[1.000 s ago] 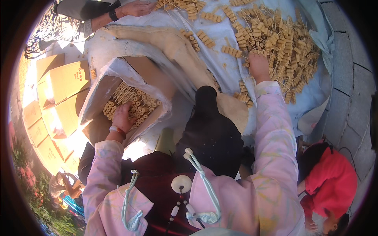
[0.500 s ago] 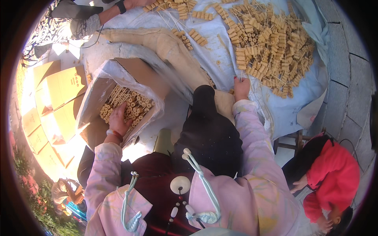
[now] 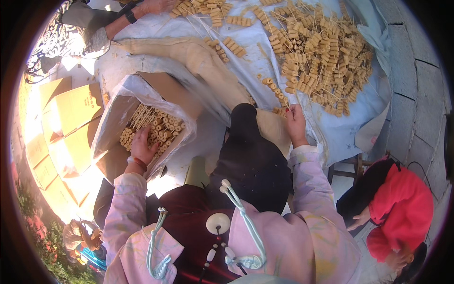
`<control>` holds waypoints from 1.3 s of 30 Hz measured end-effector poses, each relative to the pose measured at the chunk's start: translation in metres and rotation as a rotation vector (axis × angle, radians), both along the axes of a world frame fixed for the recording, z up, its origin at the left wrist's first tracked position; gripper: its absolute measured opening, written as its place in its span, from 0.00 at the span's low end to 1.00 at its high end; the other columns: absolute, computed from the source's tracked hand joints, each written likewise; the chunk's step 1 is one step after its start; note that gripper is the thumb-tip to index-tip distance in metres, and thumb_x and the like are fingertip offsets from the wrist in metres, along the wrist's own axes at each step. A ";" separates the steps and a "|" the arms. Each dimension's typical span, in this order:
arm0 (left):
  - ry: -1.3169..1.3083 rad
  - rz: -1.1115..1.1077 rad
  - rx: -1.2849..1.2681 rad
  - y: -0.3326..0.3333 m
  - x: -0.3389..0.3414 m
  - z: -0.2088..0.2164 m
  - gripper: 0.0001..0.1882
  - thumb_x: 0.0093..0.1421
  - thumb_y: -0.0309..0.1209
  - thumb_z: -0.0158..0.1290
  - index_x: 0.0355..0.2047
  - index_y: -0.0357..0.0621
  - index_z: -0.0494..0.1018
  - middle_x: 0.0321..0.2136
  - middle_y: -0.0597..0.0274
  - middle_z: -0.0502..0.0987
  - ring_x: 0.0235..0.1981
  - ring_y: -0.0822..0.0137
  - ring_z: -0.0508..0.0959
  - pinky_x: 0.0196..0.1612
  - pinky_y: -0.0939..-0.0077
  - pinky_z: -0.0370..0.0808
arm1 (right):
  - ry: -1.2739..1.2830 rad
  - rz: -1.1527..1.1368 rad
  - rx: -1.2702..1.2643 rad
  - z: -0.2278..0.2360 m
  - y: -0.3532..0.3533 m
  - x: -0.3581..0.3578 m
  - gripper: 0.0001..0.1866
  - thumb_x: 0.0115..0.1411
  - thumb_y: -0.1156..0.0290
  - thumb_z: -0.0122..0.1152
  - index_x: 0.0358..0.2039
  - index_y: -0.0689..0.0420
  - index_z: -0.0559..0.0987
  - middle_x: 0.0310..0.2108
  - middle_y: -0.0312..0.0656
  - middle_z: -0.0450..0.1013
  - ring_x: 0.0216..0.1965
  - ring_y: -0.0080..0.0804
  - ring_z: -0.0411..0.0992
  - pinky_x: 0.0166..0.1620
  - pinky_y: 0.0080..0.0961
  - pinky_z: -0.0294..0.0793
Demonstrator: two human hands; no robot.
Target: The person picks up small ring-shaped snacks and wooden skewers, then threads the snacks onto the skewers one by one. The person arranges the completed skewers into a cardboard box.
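My right hand (image 3: 296, 125) is closed on the stick of a skewer (image 3: 275, 89), which is threaded with tan, ridged pieces with holes. This skewer points up and left over a white sheet, beside a big heap of similar skewers (image 3: 326, 57). My left hand (image 3: 142, 146) reaches into a cardboard box (image 3: 172, 90) lined with clear plastic. Its fingers lie stretched out on the skewers (image 3: 163, 128) packed inside, whose round ends and bare sticks face up.
Folded cartons (image 3: 71, 118) stand at the left. A co-worker's hand (image 3: 158, 5) touches more skewers at the top. At lower right a person in a red top (image 3: 402, 208) bends near a wooden stool (image 3: 347, 169). Padded cloth (image 3: 189, 52) crosses the sheet.
My right hand has moved down and slightly right from the heap's edge, and a skewer now shows extending from it. My left hand stays in the box.
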State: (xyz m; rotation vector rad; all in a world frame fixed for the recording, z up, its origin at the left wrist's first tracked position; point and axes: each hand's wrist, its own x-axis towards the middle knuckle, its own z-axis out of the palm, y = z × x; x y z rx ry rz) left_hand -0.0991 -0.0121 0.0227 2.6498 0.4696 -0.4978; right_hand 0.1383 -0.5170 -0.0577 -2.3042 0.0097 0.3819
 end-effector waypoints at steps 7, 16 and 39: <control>-0.018 -0.002 -0.012 -0.004 -0.002 0.001 0.40 0.47 0.33 0.64 0.61 0.44 0.63 0.55 0.44 0.68 0.56 0.45 0.68 0.60 0.57 0.65 | -0.190 -0.290 -0.056 -0.048 -0.078 0.036 0.06 0.60 0.72 0.56 0.35 0.60 0.71 0.29 0.47 0.73 0.31 0.42 0.74 0.37 0.35 0.73; -0.053 0.068 -0.004 -0.008 -0.002 0.002 0.40 0.47 0.33 0.63 0.62 0.43 0.62 0.52 0.42 0.69 0.54 0.43 0.69 0.59 0.56 0.65 | -0.035 -0.304 -0.446 -0.097 -0.067 0.078 0.12 0.53 0.65 0.63 0.34 0.60 0.78 0.33 0.55 0.77 0.36 0.54 0.76 0.42 0.42 0.73; -0.139 0.160 -0.039 -0.003 0.001 -0.006 0.39 0.49 0.42 0.61 0.60 0.41 0.64 0.54 0.44 0.69 0.55 0.45 0.69 0.59 0.58 0.66 | 0.641 -0.284 0.833 0.081 0.017 -0.007 0.11 0.68 0.70 0.46 0.48 0.58 0.72 0.21 0.36 0.68 0.15 0.20 0.60 0.21 0.16 0.60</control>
